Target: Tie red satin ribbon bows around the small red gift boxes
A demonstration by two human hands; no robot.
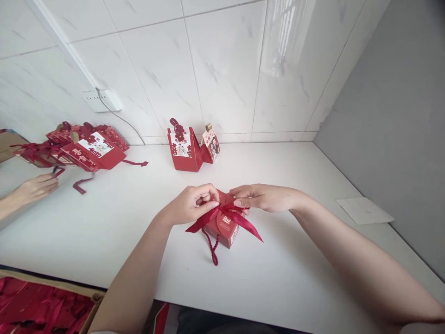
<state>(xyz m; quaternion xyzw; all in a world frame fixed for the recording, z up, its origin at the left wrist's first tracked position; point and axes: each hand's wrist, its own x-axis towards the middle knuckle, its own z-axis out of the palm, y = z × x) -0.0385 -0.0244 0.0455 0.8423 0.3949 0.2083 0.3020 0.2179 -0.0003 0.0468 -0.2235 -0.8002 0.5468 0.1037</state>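
A small red gift box (227, 239) with printed lettering sits on the white table in front of me. Across its top is a red satin ribbon (251, 227) tied in a bow, tails spreading to both sides. My left hand (194, 204) pinches the ribbon near the knot, finger and thumb together. From the other side my right hand (266, 197) rests on the box top and the ribbon, fingers stretched out and thumb apart; its fingertips are partly hidden. A twisted dark red cord (213, 253) hangs from the box's near side onto the table.
Two decorated boxes, a larger red one (189, 162) and a smaller one (211, 147), stand by the tiled wall. Another person's hand (38, 188) is at the left, near a pile of red boxes (93, 150). A carton (88, 317) of red pieces is lower left; white paper (365, 210) lies right.
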